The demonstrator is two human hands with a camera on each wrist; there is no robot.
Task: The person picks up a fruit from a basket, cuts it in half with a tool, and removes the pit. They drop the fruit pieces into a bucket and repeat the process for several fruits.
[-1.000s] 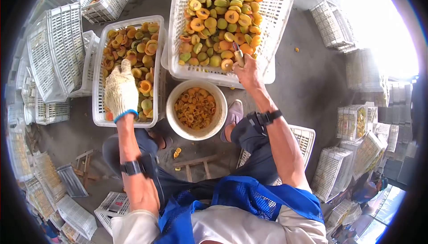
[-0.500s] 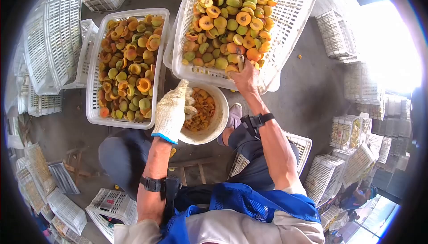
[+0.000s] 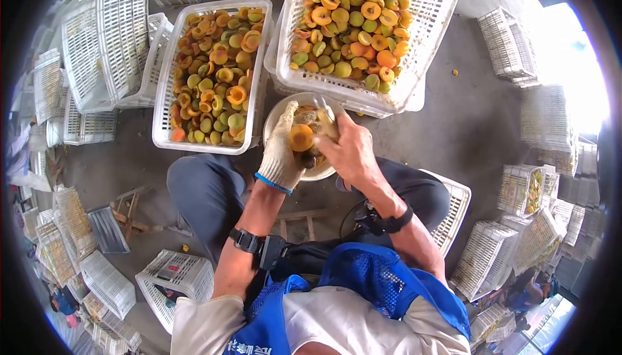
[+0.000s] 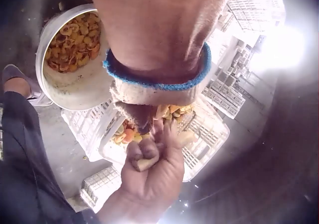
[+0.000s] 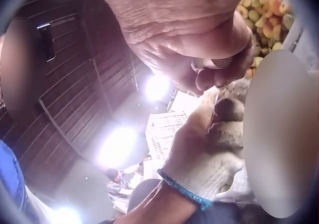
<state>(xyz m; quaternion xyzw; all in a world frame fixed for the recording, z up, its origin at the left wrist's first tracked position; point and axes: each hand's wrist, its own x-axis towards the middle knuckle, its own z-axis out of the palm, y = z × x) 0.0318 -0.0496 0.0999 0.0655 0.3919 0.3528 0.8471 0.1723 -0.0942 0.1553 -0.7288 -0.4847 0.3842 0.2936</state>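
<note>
My left hand [image 3: 280, 151], in a cream knit glove with a blue cuff, holds an apricot half [image 3: 301, 138] cut side up. Close against it, my bare right hand [image 3: 354, 151] grips a small hand tool [image 3: 328, 123] with a pale handle and a metal tip; its thumb is right at the fruit. Both hands are over a white tub [image 4: 75, 92] of orange fruit pieces [image 4: 75, 39], which they partly cover in the head view. In the right wrist view the right fingers [image 5: 214, 77] curl above the glove [image 5: 199, 156].
A white crate [image 3: 159, 105] of apricot halves stands at the left. A larger crate [image 3: 433, 37] of apricots, some halved, sits tilted ahead. Stacked crates [image 3: 107, 44] line both sides, and a small wooden stool [image 3: 133, 209] is at the lower left.
My left hand has moved right from the left crate to above the tub. My right hand has come back from the larger crate with the tool, and the hands now meet at an apricot half.
</note>
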